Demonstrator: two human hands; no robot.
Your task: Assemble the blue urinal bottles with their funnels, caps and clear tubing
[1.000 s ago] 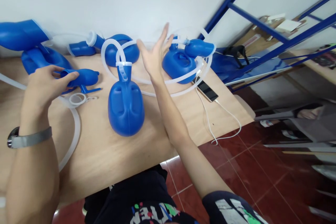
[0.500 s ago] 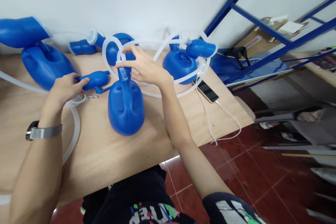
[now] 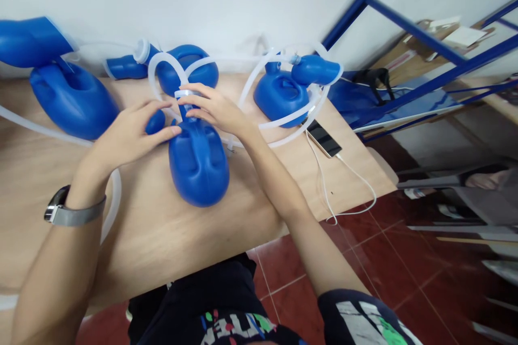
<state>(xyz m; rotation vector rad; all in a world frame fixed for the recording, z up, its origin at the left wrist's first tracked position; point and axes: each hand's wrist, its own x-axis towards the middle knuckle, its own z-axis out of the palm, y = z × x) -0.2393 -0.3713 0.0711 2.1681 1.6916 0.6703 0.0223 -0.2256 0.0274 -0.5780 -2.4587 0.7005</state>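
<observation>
A blue plastic urinal bottle (image 3: 199, 164) stands before me on the wooden table, its translucent collar (image 3: 186, 94) at the neck. The fingers of my right hand (image 3: 216, 109) are curled over this neck from the right. My left hand (image 3: 128, 132) is to its left, thumb and fingers apart, the thumb tip at the bottle's shoulder. Partly hidden behind that hand is a smaller blue piece (image 3: 156, 121). A translucent hose (image 3: 168, 57) loops up behind the neck.
More blue bottles stand around: one at left (image 3: 75, 99), one behind (image 3: 188, 67) and one at right (image 3: 279, 98) with hose coils. A phone (image 3: 324, 137) on a white cable lies near the table's right end. Blue metal bars (image 3: 416, 32) rise beyond it.
My left hand has let go of the small blue piece and moved right to the bottle's neck. My right hand has come off the hose end and lies lower over the neck.
</observation>
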